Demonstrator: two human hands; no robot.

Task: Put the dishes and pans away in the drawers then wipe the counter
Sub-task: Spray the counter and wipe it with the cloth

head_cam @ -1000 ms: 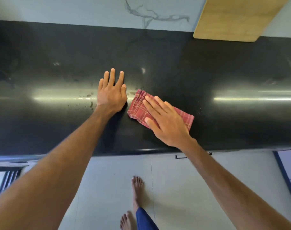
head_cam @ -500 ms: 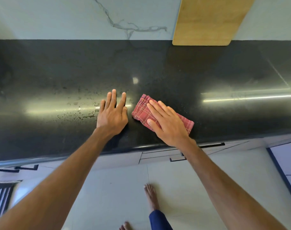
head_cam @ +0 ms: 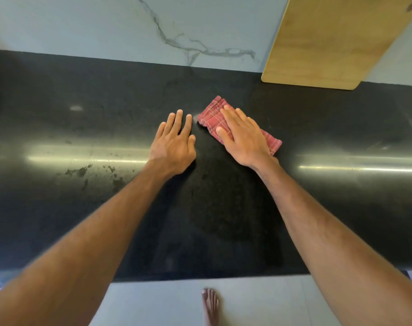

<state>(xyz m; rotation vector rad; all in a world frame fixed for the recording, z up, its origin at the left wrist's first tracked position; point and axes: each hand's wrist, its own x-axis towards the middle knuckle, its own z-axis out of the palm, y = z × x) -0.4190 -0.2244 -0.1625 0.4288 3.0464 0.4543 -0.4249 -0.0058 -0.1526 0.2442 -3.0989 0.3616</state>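
A folded red plaid cloth [head_cam: 212, 112] lies on the black stone counter [head_cam: 329, 128], in its middle. My right hand [head_cam: 243, 137] presses flat on the cloth with straight fingers, covering most of it. My left hand [head_cam: 174, 144] rests flat on the bare counter just left of the cloth, fingers straight and slightly spread. No dishes or pans are in view.
A wooden cutting board [head_cam: 336, 41] leans against the marble backsplash at the back right. Wet smears and specks [head_cam: 92, 172] mark the counter to the left of my left hand. The floor and a bare foot [head_cam: 210, 307] show below the counter's front edge.
Both hands have moved away from the front edge toward the back of the counter, the right hand pushing the cloth along. More of the counter now shows in front of my hands.
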